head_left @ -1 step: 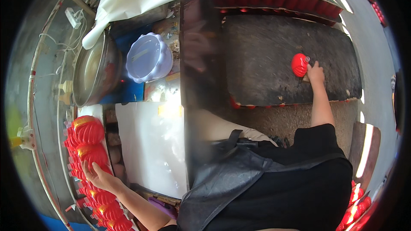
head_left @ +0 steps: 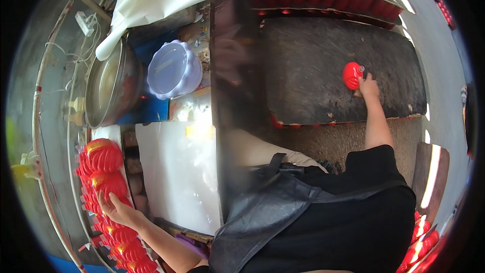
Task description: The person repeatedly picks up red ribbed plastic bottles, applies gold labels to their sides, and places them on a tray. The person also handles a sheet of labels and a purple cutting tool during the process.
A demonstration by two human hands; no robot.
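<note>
Our right hand [head_left: 368, 87] stretches far out, fingers closed on 1 red lantern [head_left: 351, 75] resting on the dark tabletop [head_left: 313, 71]. Our left hand [head_left: 117, 208] lies spread, gripping nothing, on the lantern row [head_left: 108, 192] beside the white board [head_left: 182, 172].

A dark work surface [head_left: 313, 65] carries one red lantern [head_left: 351, 75].

We count one red lantern [head_left: 352, 75] alone on the dark bench [head_left: 313, 71] at two o'clock, and one lavender scalloped bowl [head_left: 174, 69] and one steel pot [head_left: 108, 86] at ten o'clock. The red lanterns [head_left: 103, 159] strung at eight o'clock overlap too much for us to count them; the same goes for the red row [head_left: 303, 0] at twelve.
</note>
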